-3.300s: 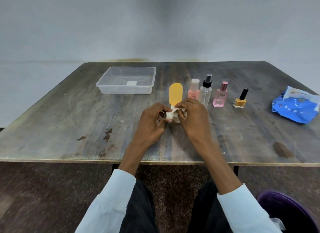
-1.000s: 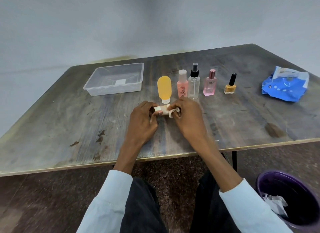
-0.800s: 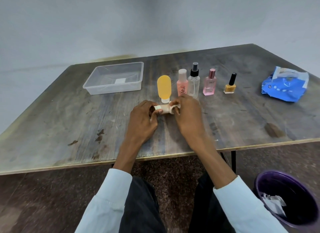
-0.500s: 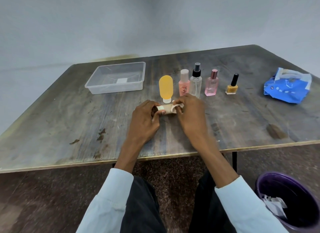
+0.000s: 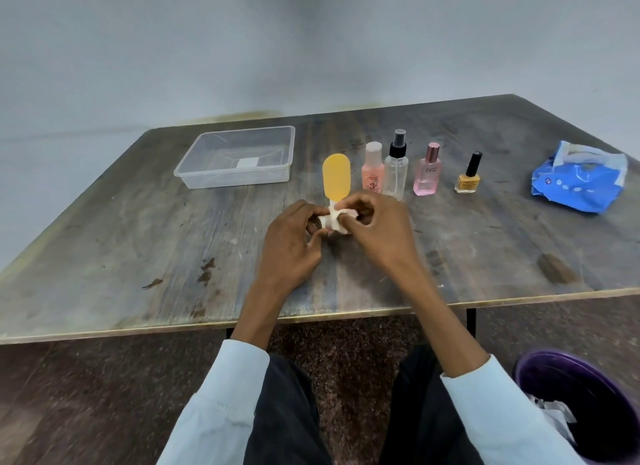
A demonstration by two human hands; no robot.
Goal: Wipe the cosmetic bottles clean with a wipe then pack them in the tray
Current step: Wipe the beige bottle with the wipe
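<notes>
Both hands mid-worktop (image 5: 138, 229), meeting over a small pale bottle (image 5: 325, 222) wrapped in a wipe (image 5: 341, 219). Left hand (image 5: 291, 243) grip closed on the bottle end, right hand (image 5: 379, 229) fingers pinching the wipe round it. Just behind: row of orange tube (image 5: 336, 178), peach bottle (image 5: 373, 169), clear spray btl (image 5: 395, 168), pink perfume (image 5: 427, 174), yellow nail polish (image 5: 468, 178), all upright. Tray (image 5: 207, 174) far-left, nothing in it. Blue wipes pack (image 5: 581, 184) far right.
</notes>
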